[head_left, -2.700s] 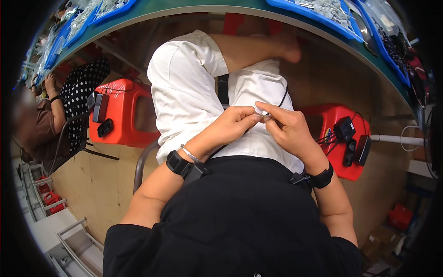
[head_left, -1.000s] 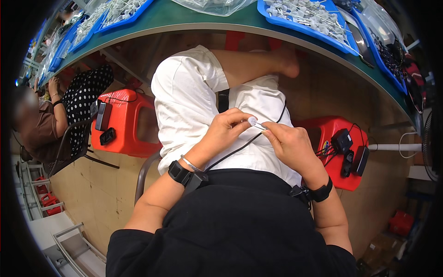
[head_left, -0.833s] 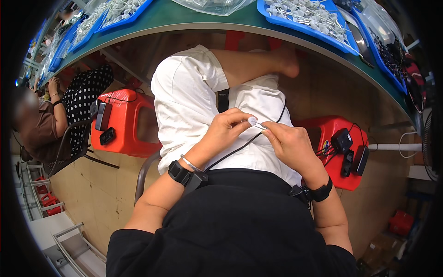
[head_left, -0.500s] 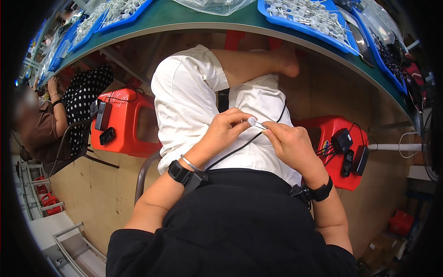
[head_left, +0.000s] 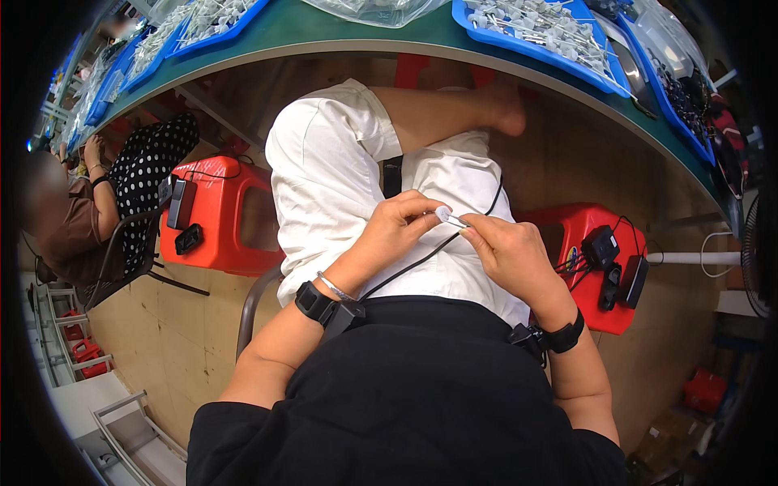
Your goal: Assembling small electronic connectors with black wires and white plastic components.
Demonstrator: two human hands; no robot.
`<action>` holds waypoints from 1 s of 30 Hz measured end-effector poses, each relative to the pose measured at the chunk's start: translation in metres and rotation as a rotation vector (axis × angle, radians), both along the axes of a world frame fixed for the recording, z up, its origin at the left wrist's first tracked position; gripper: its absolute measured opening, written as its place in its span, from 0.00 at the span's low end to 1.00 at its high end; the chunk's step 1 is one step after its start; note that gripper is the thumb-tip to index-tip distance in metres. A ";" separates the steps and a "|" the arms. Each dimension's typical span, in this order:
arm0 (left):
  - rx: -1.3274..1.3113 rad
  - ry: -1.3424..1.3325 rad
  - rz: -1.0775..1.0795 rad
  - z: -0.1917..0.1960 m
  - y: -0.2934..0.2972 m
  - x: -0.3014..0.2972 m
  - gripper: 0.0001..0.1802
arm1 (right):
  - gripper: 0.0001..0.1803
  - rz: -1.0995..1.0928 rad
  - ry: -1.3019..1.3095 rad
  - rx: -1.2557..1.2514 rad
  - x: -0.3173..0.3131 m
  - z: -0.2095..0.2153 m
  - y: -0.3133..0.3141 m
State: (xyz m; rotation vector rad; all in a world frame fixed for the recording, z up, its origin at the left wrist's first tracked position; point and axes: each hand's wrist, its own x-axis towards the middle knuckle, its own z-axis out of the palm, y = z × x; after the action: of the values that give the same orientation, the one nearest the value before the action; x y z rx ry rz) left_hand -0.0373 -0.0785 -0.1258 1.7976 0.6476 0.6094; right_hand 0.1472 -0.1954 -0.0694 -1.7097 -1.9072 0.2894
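Over my lap, my left hand [head_left: 399,223] pinches a small part with a whitish round head [head_left: 442,213] between thumb and fingertips. My right hand [head_left: 512,249] is closed on a thin metal rod [head_left: 459,221] that points at that head. Whether rod and head are one piece or two touching pieces cannot be made out. Both hands meet above the white trousers [head_left: 324,186], with a black cable [head_left: 421,257] running beneath them.
Ahead is a green table [head_left: 356,34] bearing a blue tray [head_left: 531,47] of white-headed metal pins and more trays. Red stools [head_left: 212,243] stand on both sides, holding black devices [head_left: 600,247]. A co-worker [head_left: 77,223] sits at the left, and a fan [head_left: 755,255] stands far right.
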 end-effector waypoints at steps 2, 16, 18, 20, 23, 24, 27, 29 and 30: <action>0.003 -0.004 0.000 0.001 0.001 0.000 0.09 | 0.10 0.003 0.000 0.002 0.000 0.001 0.001; 0.017 0.026 0.010 -0.001 0.001 0.000 0.09 | 0.10 0.002 0.008 0.000 0.000 -0.002 0.000; 0.016 0.023 0.010 -0.001 0.001 0.000 0.08 | 0.10 0.000 0.006 -0.013 0.001 -0.001 0.000; 0.015 0.021 0.010 -0.001 0.001 -0.001 0.08 | 0.10 0.000 0.004 -0.027 0.001 -0.001 0.000; 0.017 0.041 0.006 0.000 0.001 -0.001 0.08 | 0.10 0.001 0.000 -0.038 0.001 -0.001 -0.001; 0.016 0.041 0.003 0.000 0.000 -0.002 0.08 | 0.11 0.003 0.000 -0.040 0.001 -0.001 -0.001; 0.013 0.036 0.002 0.000 0.001 -0.002 0.09 | 0.11 0.004 0.003 -0.029 0.001 -0.001 -0.001; 0.009 0.031 0.003 -0.001 0.001 -0.002 0.09 | 0.11 0.003 0.007 -0.018 0.001 -0.001 -0.001; -0.004 0.037 0.000 0.000 0.001 -0.001 0.09 | 0.11 0.006 0.011 -0.018 0.001 0.000 0.000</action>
State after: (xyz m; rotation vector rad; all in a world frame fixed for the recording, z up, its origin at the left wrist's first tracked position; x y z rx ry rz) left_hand -0.0388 -0.0774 -0.1262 1.8093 0.6740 0.5757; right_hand 0.1483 -0.1958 -0.0699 -1.7110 -1.9069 0.3183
